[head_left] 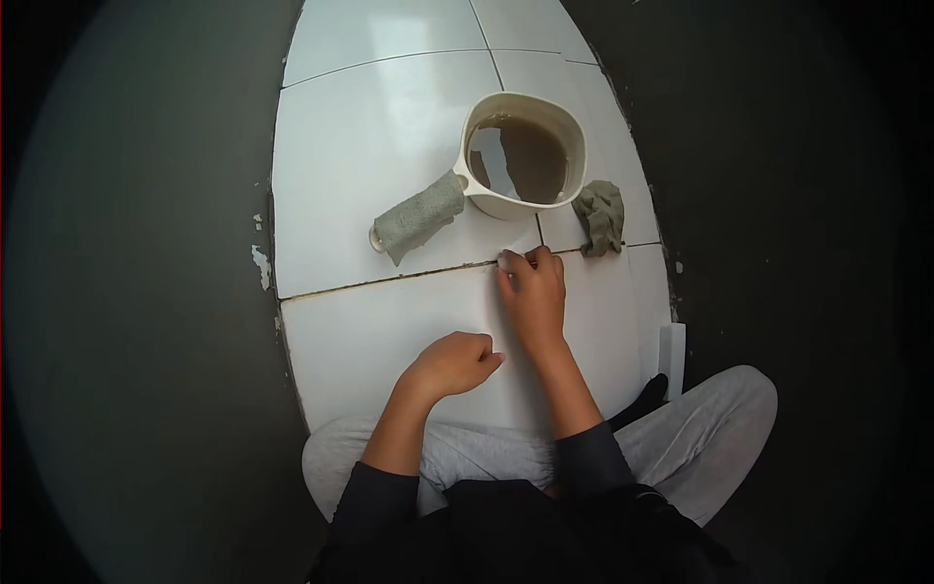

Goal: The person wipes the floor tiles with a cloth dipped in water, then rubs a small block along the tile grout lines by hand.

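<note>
My right hand (535,300) is at a dark joint line (418,276) between the white floor tiles (379,360). Its fingers are pinched round a small whitish piece (505,261), too small to name. Nearer to me, my left hand (451,366) is curled into a loose fist just above the tile; whatever may be inside it is hidden. Beyond the right hand stands a white pot (477,202) of murky brown water (535,161). A grey cloth (420,219) lies draped round the pot's handle.
A crumpled grey-green cloth (600,216) lies right of the pot. At the right, a white block-like strip (672,360) stands by my dark-socked foot (644,401). Dark grey walls (156,273) flank the narrow tiled floor, with whitish chips (261,265) along the left edge.
</note>
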`<state>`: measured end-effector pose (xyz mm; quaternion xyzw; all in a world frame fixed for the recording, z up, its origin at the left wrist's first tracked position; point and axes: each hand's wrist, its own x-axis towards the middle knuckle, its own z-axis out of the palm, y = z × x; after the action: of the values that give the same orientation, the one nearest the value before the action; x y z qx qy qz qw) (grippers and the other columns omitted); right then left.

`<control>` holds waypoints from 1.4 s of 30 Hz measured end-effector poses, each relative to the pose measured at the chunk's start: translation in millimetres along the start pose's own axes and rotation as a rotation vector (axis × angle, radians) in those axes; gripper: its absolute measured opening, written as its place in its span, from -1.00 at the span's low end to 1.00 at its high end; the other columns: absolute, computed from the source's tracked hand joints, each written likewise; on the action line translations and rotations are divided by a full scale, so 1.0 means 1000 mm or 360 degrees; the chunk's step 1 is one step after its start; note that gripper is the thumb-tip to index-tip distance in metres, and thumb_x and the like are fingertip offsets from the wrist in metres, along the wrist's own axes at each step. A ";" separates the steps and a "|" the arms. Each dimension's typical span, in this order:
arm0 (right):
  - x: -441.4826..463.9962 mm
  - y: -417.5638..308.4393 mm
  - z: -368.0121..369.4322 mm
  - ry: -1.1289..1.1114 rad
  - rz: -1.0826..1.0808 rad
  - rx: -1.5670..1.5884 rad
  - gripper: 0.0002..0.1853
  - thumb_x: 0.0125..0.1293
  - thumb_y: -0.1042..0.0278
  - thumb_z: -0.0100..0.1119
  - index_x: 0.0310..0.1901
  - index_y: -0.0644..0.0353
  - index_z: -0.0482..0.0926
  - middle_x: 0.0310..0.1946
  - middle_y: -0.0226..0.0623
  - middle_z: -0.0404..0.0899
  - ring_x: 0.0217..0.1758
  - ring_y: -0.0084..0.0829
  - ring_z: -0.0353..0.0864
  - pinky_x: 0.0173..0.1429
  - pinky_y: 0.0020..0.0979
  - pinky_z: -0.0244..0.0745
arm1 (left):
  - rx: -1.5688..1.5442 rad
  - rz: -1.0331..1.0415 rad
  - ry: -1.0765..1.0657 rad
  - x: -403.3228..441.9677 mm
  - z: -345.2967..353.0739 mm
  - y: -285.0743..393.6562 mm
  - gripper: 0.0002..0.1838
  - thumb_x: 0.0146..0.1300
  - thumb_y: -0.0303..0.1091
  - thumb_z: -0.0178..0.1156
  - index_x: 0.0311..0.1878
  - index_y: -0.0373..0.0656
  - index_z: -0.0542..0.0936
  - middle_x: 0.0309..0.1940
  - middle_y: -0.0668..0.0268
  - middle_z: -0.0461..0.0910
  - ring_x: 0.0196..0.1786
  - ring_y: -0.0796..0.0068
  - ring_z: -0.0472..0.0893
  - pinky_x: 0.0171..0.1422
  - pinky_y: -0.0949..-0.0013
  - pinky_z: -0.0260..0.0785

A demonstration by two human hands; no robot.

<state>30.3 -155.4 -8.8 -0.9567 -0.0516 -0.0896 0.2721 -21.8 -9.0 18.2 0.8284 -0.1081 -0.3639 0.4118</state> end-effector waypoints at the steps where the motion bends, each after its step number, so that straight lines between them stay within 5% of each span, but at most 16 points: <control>1: -0.004 -0.008 0.005 -0.0036 -0.0088 0.0022 -0.75 0.06 0.43 0.30 -0.17 0.18 0.65 -0.22 -0.17 0.45 -0.12 -0.17 0.41 -0.04 -0.22 0.44 | 0.0003 0.0008 -0.0003 0.000 -0.001 0.002 -0.62 0.34 -0.12 0.09 -0.37 -0.30 0.55 -0.52 0.10 0.58 -0.44 0.19 0.54 -0.28 0.22 0.38; 6: 0.009 0.013 -0.017 0.0044 0.0206 -0.0008 -0.75 0.06 0.46 0.29 -0.17 0.19 0.65 -0.27 -0.18 0.46 -0.14 -0.16 0.42 -0.04 -0.22 0.43 | 0.0115 -0.0016 0.0033 -0.005 0.002 -0.009 -0.62 0.34 -0.12 0.08 -0.38 -0.30 0.55 -0.53 0.11 0.57 -0.44 0.19 0.54 -0.28 0.21 0.38; 11: -0.004 -0.011 0.005 -0.0016 -0.0152 0.0046 -0.74 0.06 0.44 0.31 -0.16 0.19 0.65 -0.27 -0.15 0.46 -0.15 -0.15 0.42 -0.04 -0.22 0.44 | 0.0008 -0.0013 -0.0023 -0.003 -0.004 0.008 -0.61 0.34 -0.11 0.07 -0.38 -0.30 0.56 -0.51 0.10 0.59 -0.42 0.17 0.56 -0.26 0.20 0.39; 16: 0.013 0.013 -0.019 0.0001 0.0232 -0.0021 -0.76 0.06 0.46 0.29 -0.17 0.18 0.67 -0.25 -0.15 0.47 -0.14 -0.13 0.43 -0.05 -0.22 0.45 | 0.0107 -0.0022 0.0011 -0.007 0.002 -0.007 -0.61 0.33 -0.10 0.07 -0.36 -0.30 0.57 -0.48 0.09 0.60 -0.39 0.14 0.57 -0.23 0.20 0.39; 21: -0.007 -0.016 0.011 -0.0048 -0.0158 0.0126 -0.74 0.06 0.42 0.31 -0.15 0.16 0.66 -0.23 -0.18 0.46 -0.12 -0.17 0.43 -0.02 -0.24 0.45 | -0.0057 0.0022 -0.0008 0.000 0.001 0.001 -0.62 0.33 -0.11 0.07 -0.34 -0.30 0.58 -0.45 0.07 0.60 -0.36 0.10 0.57 -0.20 0.17 0.40; 27: 0.010 0.007 -0.012 0.0054 0.0127 -0.0087 -0.77 0.06 0.44 0.30 -0.19 0.19 0.66 -0.28 -0.17 0.45 -0.14 -0.16 0.41 -0.07 -0.22 0.43 | 0.0169 -0.0046 -0.0011 -0.004 0.003 -0.004 -0.63 0.32 -0.12 0.08 -0.33 -0.30 0.58 -0.44 0.06 0.61 -0.35 0.09 0.58 -0.19 0.17 0.40; 30: -0.002 -0.014 0.006 -0.0020 -0.0141 0.0091 -0.77 0.05 0.43 0.31 -0.20 0.19 0.65 -0.29 -0.17 0.44 -0.14 -0.16 0.41 -0.06 -0.21 0.43 | 0.0034 0.0027 0.0009 -0.002 0.001 0.003 -0.63 0.33 -0.12 0.08 -0.33 -0.30 0.58 -0.44 0.06 0.61 -0.35 0.08 0.58 -0.18 0.17 0.41; 35: 0.010 0.012 -0.014 0.0039 0.0131 -0.0064 -0.76 0.04 0.44 0.30 -0.19 0.20 0.66 -0.26 -0.14 0.47 -0.16 -0.13 0.42 -0.07 -0.21 0.43 | 0.0160 -0.0043 -0.0010 -0.006 0.003 -0.006 -0.63 0.34 -0.12 0.07 -0.34 -0.30 0.58 -0.45 0.07 0.61 -0.36 0.10 0.58 -0.19 0.17 0.40; 42: -0.004 -0.016 0.003 -0.0044 -0.0097 0.0098 -0.76 0.04 0.44 0.30 -0.20 0.23 0.66 -0.28 -0.14 0.45 -0.13 -0.14 0.42 -0.03 -0.22 0.44 | 0.0023 -0.0006 -0.0018 -0.006 -0.003 0.008 -0.61 0.34 -0.10 0.07 -0.36 -0.30 0.57 -0.47 0.08 0.60 -0.38 0.11 0.57 -0.21 0.18 0.39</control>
<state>24.9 -140.2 -3.6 -0.9470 -0.0871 -0.0830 0.2979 -23.3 -9.1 28.6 0.8295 -0.1115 -0.3687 0.4045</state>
